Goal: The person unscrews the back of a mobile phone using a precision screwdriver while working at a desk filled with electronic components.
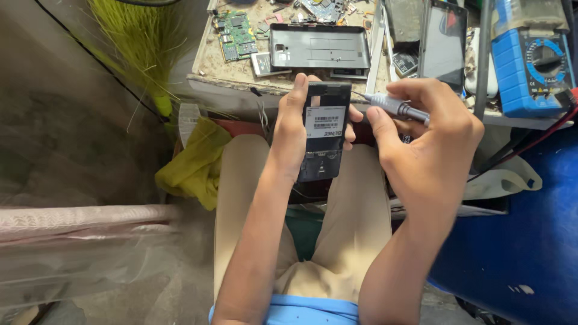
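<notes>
My left hand (290, 129) grips an opened black phone (324, 129) upright over my lap, its back cover off and a white label showing on the inside. My right hand (427, 141) holds a grey screwdriver (394, 107) whose tip points left at the phone's upper right edge. A fingertip of the left hand wraps round the phone's right side, just below the tip.
A dirty workbench (241, 72) ahead carries a grey phone back cover (319, 47), a green circuit board (235, 33), a black phone (444, 42) and a blue multimeter (533, 63). A yellow cloth (195, 162) hangs at left. A blue barrel (524, 241) stands at right.
</notes>
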